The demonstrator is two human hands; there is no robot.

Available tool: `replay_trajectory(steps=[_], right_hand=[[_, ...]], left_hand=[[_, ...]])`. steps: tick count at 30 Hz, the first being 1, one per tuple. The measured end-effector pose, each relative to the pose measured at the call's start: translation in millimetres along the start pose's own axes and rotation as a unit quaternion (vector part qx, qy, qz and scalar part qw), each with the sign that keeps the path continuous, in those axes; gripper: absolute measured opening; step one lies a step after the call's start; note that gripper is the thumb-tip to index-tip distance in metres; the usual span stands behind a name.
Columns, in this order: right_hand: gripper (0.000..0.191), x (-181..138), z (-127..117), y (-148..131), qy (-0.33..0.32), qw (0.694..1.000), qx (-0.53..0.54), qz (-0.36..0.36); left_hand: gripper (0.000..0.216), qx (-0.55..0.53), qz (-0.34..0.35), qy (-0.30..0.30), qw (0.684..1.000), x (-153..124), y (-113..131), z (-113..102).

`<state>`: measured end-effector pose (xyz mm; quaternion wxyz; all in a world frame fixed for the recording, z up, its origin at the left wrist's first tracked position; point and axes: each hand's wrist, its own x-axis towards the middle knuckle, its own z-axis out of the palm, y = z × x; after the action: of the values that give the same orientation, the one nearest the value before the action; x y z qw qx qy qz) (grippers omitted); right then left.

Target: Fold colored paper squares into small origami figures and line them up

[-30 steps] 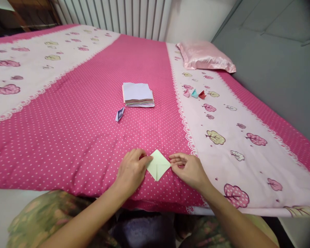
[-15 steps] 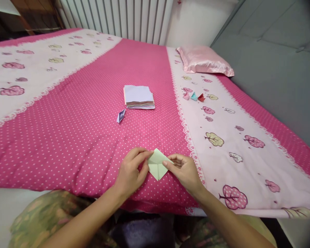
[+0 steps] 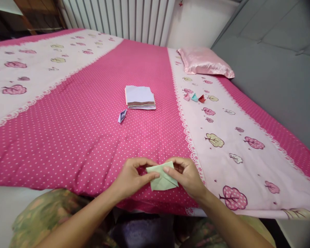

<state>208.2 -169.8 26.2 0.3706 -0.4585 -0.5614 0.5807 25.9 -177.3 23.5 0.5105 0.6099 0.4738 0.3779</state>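
Between both hands is a folded pale green paper (image 3: 164, 182), held just above the pink dotted part of the bed near its front edge. My left hand (image 3: 131, 175) pinches its left side, thumb on the face towards me and fingers behind. My right hand (image 3: 187, 175) grips the upper right side the same way, its thumb lying across the front. A slanting fold line shows on the lower right of the paper. Its back, and the fingertips there, are hidden.
Beyond the hands lies a stack of square paper (image 3: 139, 96), a small purple folded paper boat (image 3: 122, 116) beside it. Small pink (image 3: 187, 97), blue (image 3: 194, 97) and red folded papers (image 3: 202, 99) sit to the right. A pink pillow (image 3: 205, 62) rests near the grey headboard (image 3: 271, 65).
The green paper has turned from a diamond standing on its corner to a roughly level square and moved slightly down. The left thumb has come onto its front.
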Motion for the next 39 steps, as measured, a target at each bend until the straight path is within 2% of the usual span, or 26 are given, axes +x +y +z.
replay_trajectory(steps=[4, 9, 14, 20, 23, 28, 32, 34, 37, 39], right_hand=[[0.016, 1.9, -0.2, 0.4, 0.016, 0.993, 0.106, 0.041], [0.015, 4.0, -0.1, 1.6, 0.041, 0.988, 0.145, 0.041], [0.013, 3.2, 0.2, 6.2, 0.056, 0.988, 0.142, 0.032], [0.015, 3.8, 4.1, 9.3, 0.063, 0.988, 0.137, 0.029], [0.017, 5.0, 4.6, 9.0, 0.069, 0.988, 0.131, 0.032], [0.028, 5.4, 3.3, 7.0, 0.107, 0.992, 0.069, 0.0], [0.028, 5.1, 2.9, 7.8, 0.114, 0.992, 0.048, 0.003], [0.026, 4.9, 3.1, 8.5, 0.102, 0.993, 0.065, 0.016], [0.02, 3.5, 4.8, 8.1, 0.05, 0.992, 0.116, 0.028], [0.025, 1.4, 7.8, 7.5, 0.017, 0.99, 0.135, 0.029]], left_hand=[[0.015, -0.084, -0.087, -0.052, 0.991, 0.7, -5.1, 4.0], [0.019, -0.157, -0.144, -0.075, 0.974, 0.4, -7.7, 10.2], [0.021, -0.162, -0.165, -0.095, 0.968, 0.6, -7.0, 13.0], [0.021, -0.218, -0.188, -0.085, 0.954, 1.0, -2.8, 16.5], [0.015, -0.195, -0.192, -0.088, 0.958, 0.8, -4.4, 16.7], [0.017, -0.193, -0.184, -0.101, 0.959, -0.1, -8.2, 15.6], [0.02, -0.169, -0.189, -0.097, 0.962, -0.6, -10.3, 15.0], [0.022, -0.171, -0.189, -0.091, 0.963, -0.2, -10.4, 14.7], [0.026, -0.195, -0.186, -0.066, 0.961, 1.5, -8.0, 13.6], [0.028, -0.22, -0.179, -0.036, 0.958, 2.5, -5.5, 12.6]])
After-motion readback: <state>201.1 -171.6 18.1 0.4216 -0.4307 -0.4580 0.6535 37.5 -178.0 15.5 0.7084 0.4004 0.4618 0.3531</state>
